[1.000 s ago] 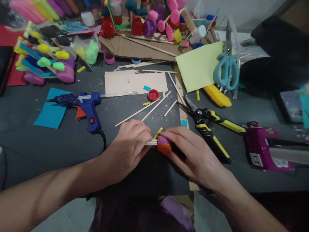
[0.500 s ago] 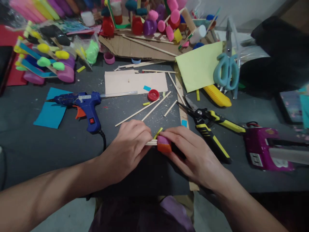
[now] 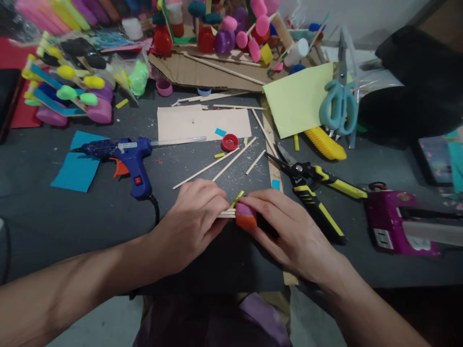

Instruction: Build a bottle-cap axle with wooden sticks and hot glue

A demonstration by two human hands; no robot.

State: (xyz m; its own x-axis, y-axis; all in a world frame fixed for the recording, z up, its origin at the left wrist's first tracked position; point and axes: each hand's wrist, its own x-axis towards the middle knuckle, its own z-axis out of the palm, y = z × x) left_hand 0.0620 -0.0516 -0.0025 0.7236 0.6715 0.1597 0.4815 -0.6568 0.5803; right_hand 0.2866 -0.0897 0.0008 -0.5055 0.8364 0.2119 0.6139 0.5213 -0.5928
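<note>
the dark table [image 3: 90, 221] can serve as a brace here: keeping the wrists low over its front part should cut any wobble. the black-and-yellow snips [image 3: 299, 168] lie just beside the right hand [image 3: 285, 221], blades parted, so that hand does best to stay clear of them. it is curled to a narrow gap around a small purple-and-orange block [image 3: 246, 216], which sits between the 2 hands; a light, even pinch would suit a surface that may be soft. the left hand [image 3: 197, 221] is closed around a few pale sticks [image 3: 227, 213], whose ends reach the block's left side; how tightly it grips, i cannot tell. holding them level and flush, close to the ends, should stop them splaying. the yellow piece [image 3: 237, 198] slants just beyond those ends, and is best left unbumped.
</note>
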